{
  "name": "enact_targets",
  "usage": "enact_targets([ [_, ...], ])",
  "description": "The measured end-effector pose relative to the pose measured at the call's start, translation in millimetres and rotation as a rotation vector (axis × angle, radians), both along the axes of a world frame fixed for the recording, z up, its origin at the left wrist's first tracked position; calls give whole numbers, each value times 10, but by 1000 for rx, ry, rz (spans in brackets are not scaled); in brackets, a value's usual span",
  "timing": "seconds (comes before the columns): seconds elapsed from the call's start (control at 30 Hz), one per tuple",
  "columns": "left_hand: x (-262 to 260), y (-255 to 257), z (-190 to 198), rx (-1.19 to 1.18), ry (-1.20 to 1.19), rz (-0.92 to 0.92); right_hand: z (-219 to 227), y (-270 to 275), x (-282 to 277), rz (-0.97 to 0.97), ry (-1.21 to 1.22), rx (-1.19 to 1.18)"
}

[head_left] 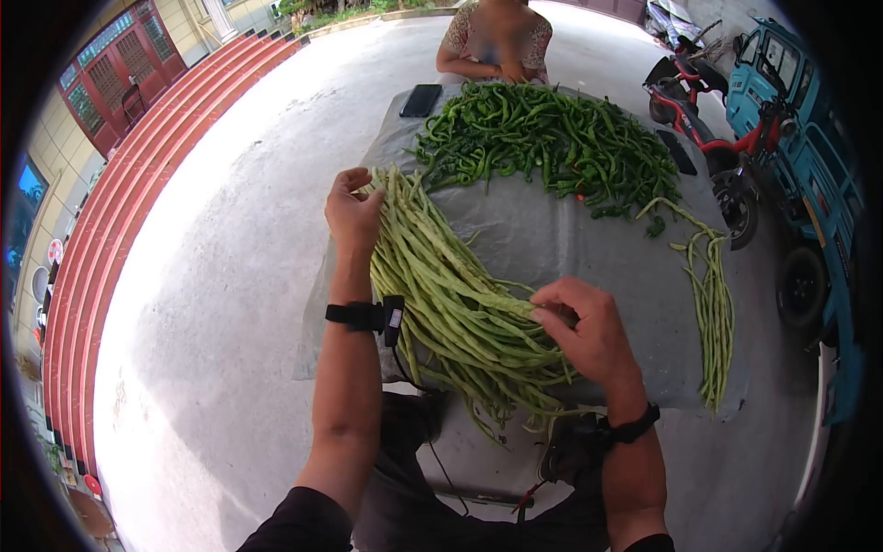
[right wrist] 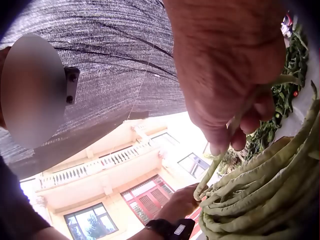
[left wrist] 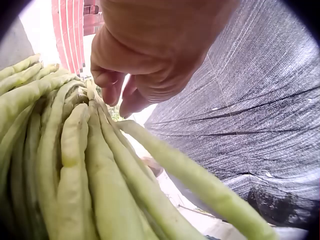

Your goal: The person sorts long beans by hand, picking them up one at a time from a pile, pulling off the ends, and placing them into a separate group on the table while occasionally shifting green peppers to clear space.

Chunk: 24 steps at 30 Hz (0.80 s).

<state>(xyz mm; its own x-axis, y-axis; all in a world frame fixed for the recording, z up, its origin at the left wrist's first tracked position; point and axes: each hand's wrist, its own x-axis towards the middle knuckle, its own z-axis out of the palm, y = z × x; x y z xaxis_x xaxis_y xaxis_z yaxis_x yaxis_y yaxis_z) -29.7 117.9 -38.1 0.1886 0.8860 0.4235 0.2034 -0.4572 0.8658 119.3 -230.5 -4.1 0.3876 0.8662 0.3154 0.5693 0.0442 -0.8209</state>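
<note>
A thick bundle of long green beans (head_left: 451, 285) lies along the near left part of the grey-covered table. My left hand (head_left: 354, 212) is at the far end of the bundle, fingers bent, with the thumb and fingertips right at the end of one long bean (left wrist: 195, 175). My right hand (head_left: 589, 331) is over the bundle's near end. Between its thumb and fingers it pinches a long bean (right wrist: 212, 167), which runs toward the left hand in the right wrist view. Other beans (right wrist: 265, 190) curve below the right hand.
Green peppers (head_left: 552, 138) are heaped at the far side, where a person (head_left: 497, 41) sits. Phones (head_left: 420, 100) lie at both sides of the heap. A few long beans (head_left: 710, 313) lie apart at right. A red two-wheeler (head_left: 708, 120) and a blue vehicle (head_left: 814, 138) stand beyond.
</note>
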Motion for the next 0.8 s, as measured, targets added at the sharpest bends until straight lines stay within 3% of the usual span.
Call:
enact_targets([
  [0.13,-3,-99,-4,100,109,55,-34,11,2,-24,3,-20],
  [0.5,-51,-278,37,477,476,-35,-119,-50,83,-200,57,-79],
  [0.8,10,-328,19,537,557,-1,-93,-219,155,12,0,-194],
])
